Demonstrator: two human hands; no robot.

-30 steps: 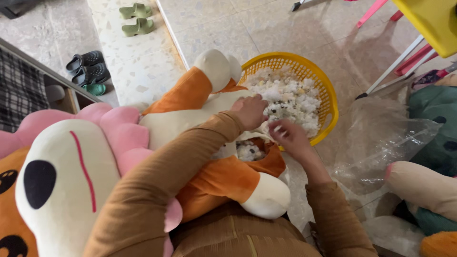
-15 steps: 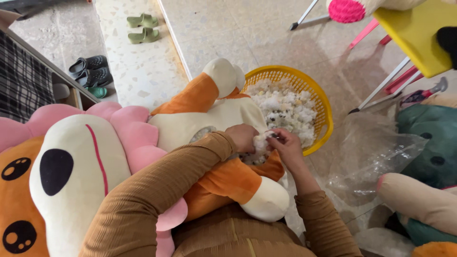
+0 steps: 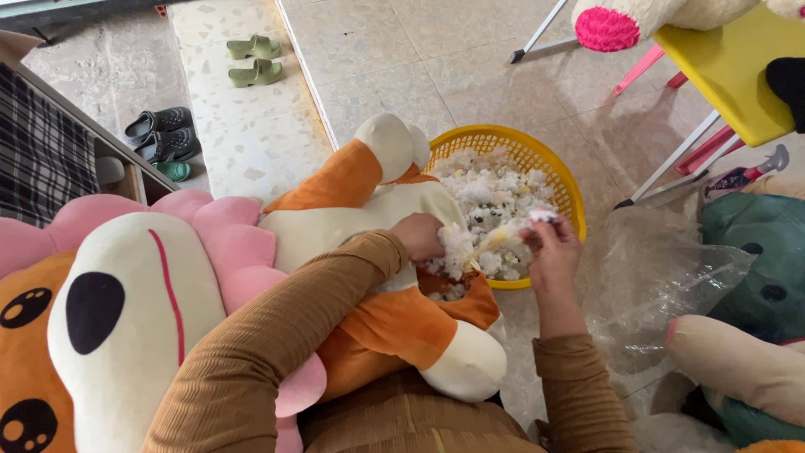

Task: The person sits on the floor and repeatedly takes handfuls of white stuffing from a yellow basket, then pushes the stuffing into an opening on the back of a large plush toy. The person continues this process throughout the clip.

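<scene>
Stuffing step: left hand (image 3: 417, 236) fingers buried in lion plush (image 3: 352, 252) seam, right hand (image 3: 549, 247) fingers pinching stuffing (image 3: 490, 243); next, feed it in.

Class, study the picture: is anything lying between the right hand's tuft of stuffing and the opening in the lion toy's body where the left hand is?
Nothing visible does. The right hand pinches a tuft of stuffing beside the left hand, which presses on the lion toy. Only a stretched strand of stuffing bridges the gap, above the yellow basket.

A home-style toy-stuffing workroom: tiled floor (image 3: 470, 59), slippers (image 3: 254, 60) by the doorway, plush toys (image 3: 134, 310), basket (image 3: 549, 168) of stuffing.
</scene>
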